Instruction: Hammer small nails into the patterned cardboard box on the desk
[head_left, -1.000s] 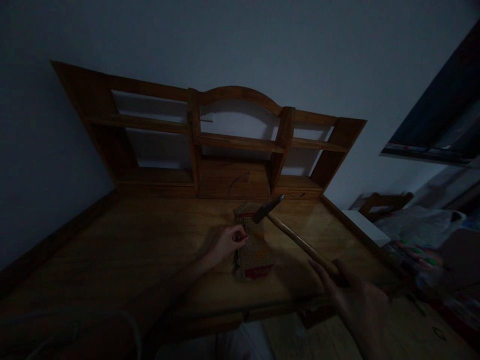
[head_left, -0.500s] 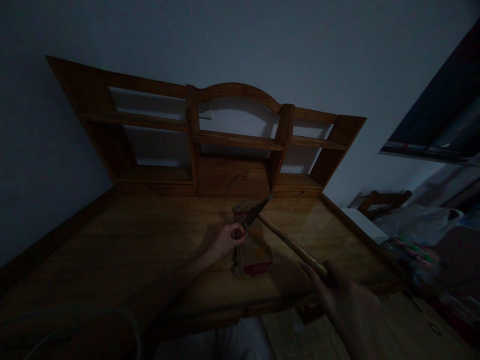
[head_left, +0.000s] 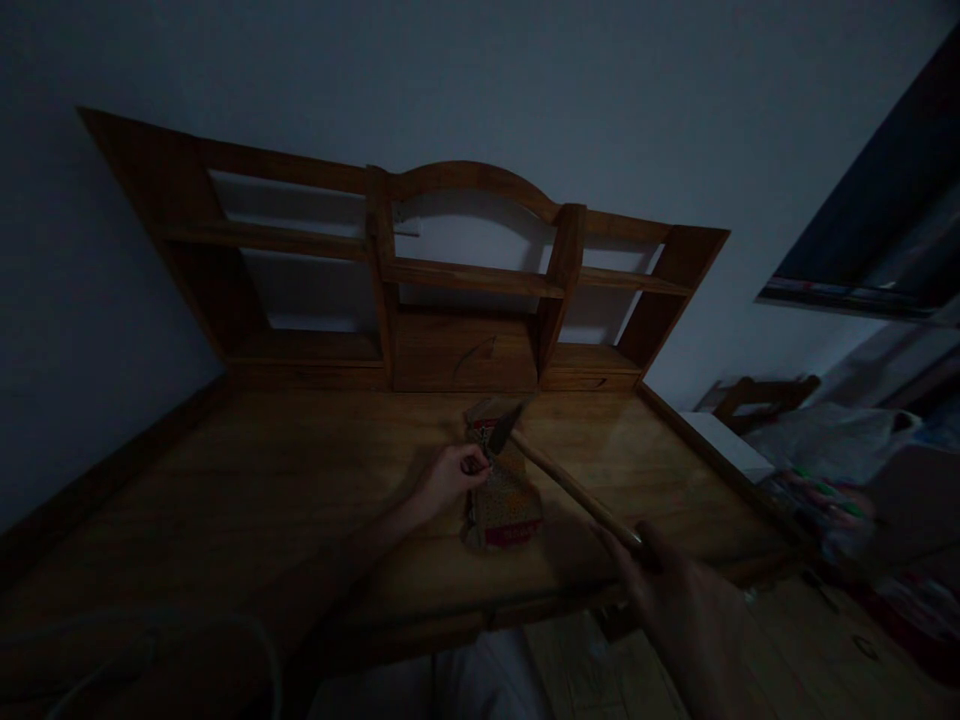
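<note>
My right hand (head_left: 682, 600) is wrapped round the wooden handle of a hammer (head_left: 574, 487), whose dark head tapers to a thin end and hangs just above my left fingertips. My left hand (head_left: 454, 478) is pinched closed over a flattened cardboard box (head_left: 511, 500) printed in yellow and red. Whatever sits in that pinch is too small and dark to make out. The box lies on the wooden desk (head_left: 300, 470), its left edge partly covered by my left hand.
A wooden shelf unit (head_left: 465, 275) with a small closed door stands along the desk's back, against the wall. To the right are a white surface (head_left: 726, 447), a wooden chair back (head_left: 772, 395) and plastic bags (head_left: 840, 440). A pale cable loop (head_left: 270, 650) crosses at lower left.
The hammer head has come down and slightly left, closer to my left fingers. My left hand keeps its pinch over the box. The view has shifted slightly.
</note>
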